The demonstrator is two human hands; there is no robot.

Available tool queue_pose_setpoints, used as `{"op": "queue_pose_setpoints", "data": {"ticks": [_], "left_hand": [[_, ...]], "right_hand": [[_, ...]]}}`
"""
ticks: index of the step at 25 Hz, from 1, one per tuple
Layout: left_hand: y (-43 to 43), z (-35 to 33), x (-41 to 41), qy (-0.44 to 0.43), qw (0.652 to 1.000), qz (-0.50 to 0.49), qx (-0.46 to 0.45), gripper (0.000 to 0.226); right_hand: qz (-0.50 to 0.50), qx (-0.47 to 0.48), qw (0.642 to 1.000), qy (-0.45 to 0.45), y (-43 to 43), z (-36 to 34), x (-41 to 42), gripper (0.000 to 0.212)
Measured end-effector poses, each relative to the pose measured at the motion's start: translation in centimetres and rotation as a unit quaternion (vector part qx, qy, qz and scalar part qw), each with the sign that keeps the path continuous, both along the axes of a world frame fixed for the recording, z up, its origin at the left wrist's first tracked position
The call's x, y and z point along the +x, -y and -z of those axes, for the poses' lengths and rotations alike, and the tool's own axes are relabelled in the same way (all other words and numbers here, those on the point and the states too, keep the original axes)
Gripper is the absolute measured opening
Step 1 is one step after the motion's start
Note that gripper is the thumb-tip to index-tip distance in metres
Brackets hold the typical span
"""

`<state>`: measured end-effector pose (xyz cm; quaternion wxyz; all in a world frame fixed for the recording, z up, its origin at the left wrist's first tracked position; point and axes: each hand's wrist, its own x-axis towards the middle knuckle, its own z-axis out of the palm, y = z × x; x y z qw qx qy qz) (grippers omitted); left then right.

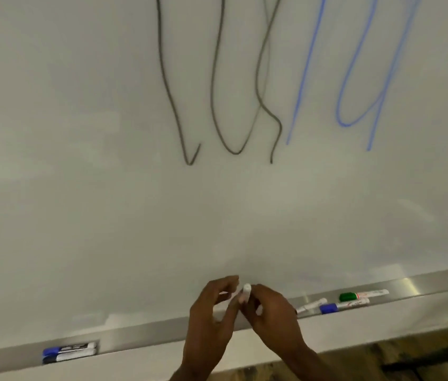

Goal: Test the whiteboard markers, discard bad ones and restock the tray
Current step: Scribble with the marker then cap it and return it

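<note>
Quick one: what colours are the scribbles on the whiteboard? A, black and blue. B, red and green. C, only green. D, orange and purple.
A: the black scribbles run left of the blue scribbles on the whiteboard, and no other ink colour shows.

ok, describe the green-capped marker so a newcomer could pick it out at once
Follow the metal tray along the bottom edge of the whiteboard to its right part. The green-capped marker lies there, farthest right and nearest the board, just behind a blue-capped marker. No other marker in view has a green cap.
</note>
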<state>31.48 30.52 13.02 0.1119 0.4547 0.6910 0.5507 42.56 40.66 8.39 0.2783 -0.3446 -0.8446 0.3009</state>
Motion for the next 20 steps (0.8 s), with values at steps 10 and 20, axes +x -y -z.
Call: {"op": "queue_pose_setpoints", "data": {"ticks": [10, 20], "left_hand": [[3.0, -21.8, -16.8, -0.399, 0.868, -0.219, 0.200, 0.038], [0.4, -24.3, -21.0, -0.542, 0.757, -0.304, 0.199, 0.047]], "right_hand": [[-0.083, 0.122, 0.889, -0.433, 4.8, -24.8, -9.2, 0.023], [-0.032, 0.201, 0.892, -0.405, 1.8, -25.9, -13.9, 0.043]]}}
